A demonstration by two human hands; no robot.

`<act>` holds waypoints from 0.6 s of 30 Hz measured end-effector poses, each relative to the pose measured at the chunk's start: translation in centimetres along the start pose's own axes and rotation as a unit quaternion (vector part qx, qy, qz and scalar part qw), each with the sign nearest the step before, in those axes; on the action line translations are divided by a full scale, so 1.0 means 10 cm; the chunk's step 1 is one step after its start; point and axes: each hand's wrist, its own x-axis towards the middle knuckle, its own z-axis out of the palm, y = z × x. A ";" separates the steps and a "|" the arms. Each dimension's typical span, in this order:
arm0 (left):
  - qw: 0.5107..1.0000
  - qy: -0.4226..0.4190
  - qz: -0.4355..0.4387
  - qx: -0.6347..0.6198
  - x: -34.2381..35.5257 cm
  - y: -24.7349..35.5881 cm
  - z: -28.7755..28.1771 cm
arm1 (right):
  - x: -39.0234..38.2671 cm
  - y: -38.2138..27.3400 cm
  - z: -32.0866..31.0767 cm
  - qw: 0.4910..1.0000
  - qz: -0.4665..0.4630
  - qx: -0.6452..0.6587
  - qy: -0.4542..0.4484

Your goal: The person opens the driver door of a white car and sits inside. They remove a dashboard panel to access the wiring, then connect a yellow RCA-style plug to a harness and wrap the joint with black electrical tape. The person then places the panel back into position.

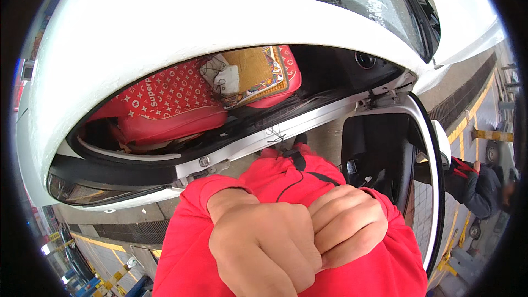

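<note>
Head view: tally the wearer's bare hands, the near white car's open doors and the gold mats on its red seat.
Bare hands: 2 (left hand, right hand)
Open car door: 1
Gold mat: 1
Total: 4

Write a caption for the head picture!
Curled left hand and right hand before red clothing, beside a white car, door open.

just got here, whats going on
A person in a red top is beside a white car whose door stands open. Their left hand and right hand are curled closed, close together in front of the body; whether they hold anything is hidden. Inside the car are a red patterned seat and a gold-coloured mat, which neither hand touches.
</note>
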 end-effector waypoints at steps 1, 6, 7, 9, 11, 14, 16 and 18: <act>1.000 0.001 -0.002 0.001 0.01 0.00 -0.01 | 0.01 0.01 0.00 1.000 -0.001 0.006 0.003; 1.000 -0.013 0.009 0.005 0.03 -0.01 -0.05 | 0.09 0.00 -0.09 0.999 0.030 0.014 -0.037; 1.000 -0.008 0.011 0.008 0.03 0.00 -0.04 | 0.10 0.00 -0.11 0.998 0.039 0.018 -0.051; 1.000 0.007 0.012 0.013 0.03 0.00 -0.03 | 0.12 0.01 -0.15 0.998 0.030 0.021 -0.058; 1.000 0.013 0.008 0.011 0.03 0.02 -0.02 | 0.13 0.04 -0.14 0.998 0.027 0.019 -0.056; 1.000 0.012 -0.005 0.003 0.02 0.05 -0.02 | 0.11 0.06 -0.09 0.998 0.029 0.017 -0.045; 1.000 0.010 -0.010 0.002 0.03 0.06 -0.03 | 0.10 0.07 -0.08 0.998 0.024 0.020 -0.048; 1.000 -0.010 0.006 0.008 0.03 0.06 -0.04 | 0.10 0.08 -0.09 0.998 0.017 0.023 -0.057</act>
